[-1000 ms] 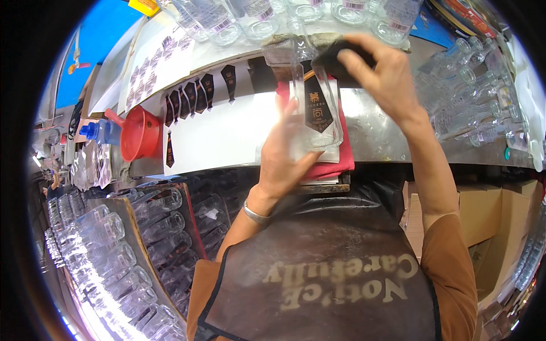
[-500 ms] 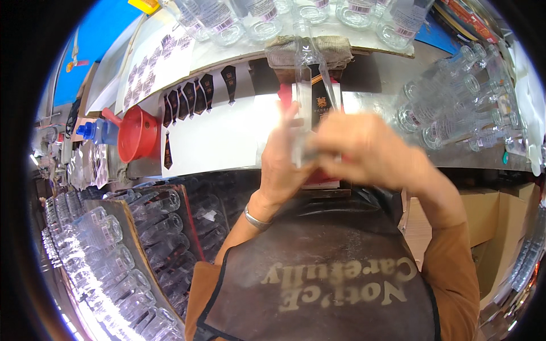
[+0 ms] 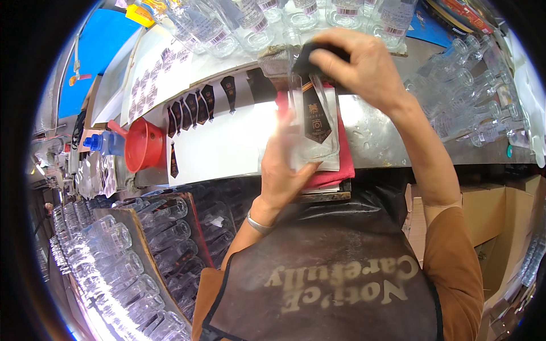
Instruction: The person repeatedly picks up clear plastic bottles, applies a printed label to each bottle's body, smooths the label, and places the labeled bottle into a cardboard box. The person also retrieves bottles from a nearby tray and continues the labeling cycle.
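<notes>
A clear glass bottle (image 3: 328, 149) lies with its neck away from me on a low padded stand. A black tie-shaped label with orange characters (image 3: 316, 116) is on its upper face. My left hand (image 3: 277, 167) grips the bottle's lower left side, thumb at the base; its fingertips are blurred. My right hand (image 3: 364, 68) is closed on a black pad-like piece (image 3: 313, 57), held against the bottle near its neck. The pad hides the top of the label.
Several similar black labels (image 3: 202, 102) lie on a white sheet (image 3: 222, 148) to the left, beside a red dipper (image 3: 143, 145). Upright bottles (image 3: 250, 25) line the far shelf. More bottles lie at the right (image 3: 455, 108) and in the racks at lower left (image 3: 114, 256).
My right hand has moved from the bottle's lower part up toward its neck, uncovering the label. The black pad now shows in it. My left hand stays beside the bottle's base.
</notes>
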